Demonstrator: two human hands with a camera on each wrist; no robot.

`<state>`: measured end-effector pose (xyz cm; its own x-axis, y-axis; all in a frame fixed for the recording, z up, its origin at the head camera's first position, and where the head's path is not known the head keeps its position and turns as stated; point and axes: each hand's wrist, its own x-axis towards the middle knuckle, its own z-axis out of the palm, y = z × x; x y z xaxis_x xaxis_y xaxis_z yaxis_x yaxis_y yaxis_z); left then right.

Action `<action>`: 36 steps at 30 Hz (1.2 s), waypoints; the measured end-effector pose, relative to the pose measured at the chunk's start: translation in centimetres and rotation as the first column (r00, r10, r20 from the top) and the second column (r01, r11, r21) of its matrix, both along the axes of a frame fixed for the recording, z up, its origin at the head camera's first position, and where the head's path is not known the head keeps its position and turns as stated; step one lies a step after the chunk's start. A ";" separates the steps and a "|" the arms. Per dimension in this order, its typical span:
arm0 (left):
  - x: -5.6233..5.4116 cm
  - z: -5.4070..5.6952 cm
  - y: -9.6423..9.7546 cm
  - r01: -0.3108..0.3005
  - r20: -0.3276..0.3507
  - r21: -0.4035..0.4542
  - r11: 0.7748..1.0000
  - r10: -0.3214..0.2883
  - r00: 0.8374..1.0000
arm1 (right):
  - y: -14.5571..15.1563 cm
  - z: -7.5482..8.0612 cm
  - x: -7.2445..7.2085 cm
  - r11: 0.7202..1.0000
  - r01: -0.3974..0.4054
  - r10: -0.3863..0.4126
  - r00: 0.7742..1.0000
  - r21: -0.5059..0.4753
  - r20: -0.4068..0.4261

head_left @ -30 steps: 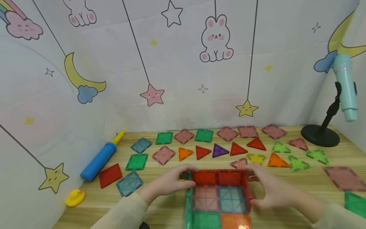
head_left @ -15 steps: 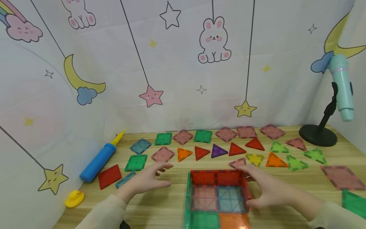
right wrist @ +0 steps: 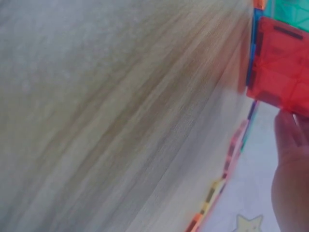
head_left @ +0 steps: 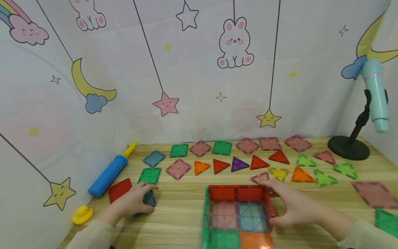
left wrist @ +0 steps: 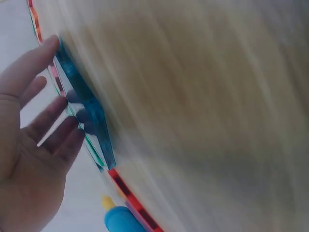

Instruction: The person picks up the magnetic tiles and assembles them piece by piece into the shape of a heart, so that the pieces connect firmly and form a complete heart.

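My left hand (head_left: 134, 201) pinches a blue square magnetic tile (head_left: 150, 199) at the left of the table. In the left wrist view that tile (left wrist: 89, 99) stands tilted, thumb at one edge and fingertips behind it. An open-topped box of magnetic tiles (head_left: 222, 193) is in front of me, with red walls at the back and right and a green wall (head_left: 205, 214) at the left. Its floor shows pink, blue, green and orange squares. Along the box's right wall my right hand (head_left: 293, 204) rests with thumb and fingers spread; the right wrist view shows its fingers at a red tile (right wrist: 282, 65).
Square and triangular tiles lie in rows at the back, including a purple triangle (head_left: 239, 164). A red square (head_left: 119, 189), blue pump (head_left: 107, 177) and yellow duck (head_left: 82, 215) are at the left. A microphone on a stand (head_left: 348, 148) is back right, before a printed cloth (head_left: 199, 76).
My left hand has left the box's left side, moved left, and taken hold of the blue square tile, now tilted up. The right hand has stayed at the box's right wall.
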<state>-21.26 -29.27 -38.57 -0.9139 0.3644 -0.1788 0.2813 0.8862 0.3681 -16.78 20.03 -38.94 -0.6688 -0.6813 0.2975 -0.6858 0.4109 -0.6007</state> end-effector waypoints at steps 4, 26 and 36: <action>0.1 0.1 0.8 0.080 0.001 0.028 0.996 -0.080 0.997 | 0.0 0.1 0.1 1.000 0.010 -0.010 1.000 0.010 0.020; 0.5 5.1 9.0 0.285 -0.226 0.328 0.901 -0.219 0.949 | -0.5 2.8 -0.5 0.988 0.151 -0.150 0.988 -0.026 0.035; 1.6 8.0 16.2 0.503 -0.360 0.498 0.707 -0.360 0.861 | -5.2 5.9 -0.8 0.986 0.088 -0.056 0.975 -0.142 0.215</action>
<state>-19.61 -13.09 -30.59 -0.6170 0.6950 0.3691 0.7157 0.3006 0.6304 -17.55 14.82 -32.99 -0.7727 -0.5873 0.2408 -0.5101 0.3488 -0.7862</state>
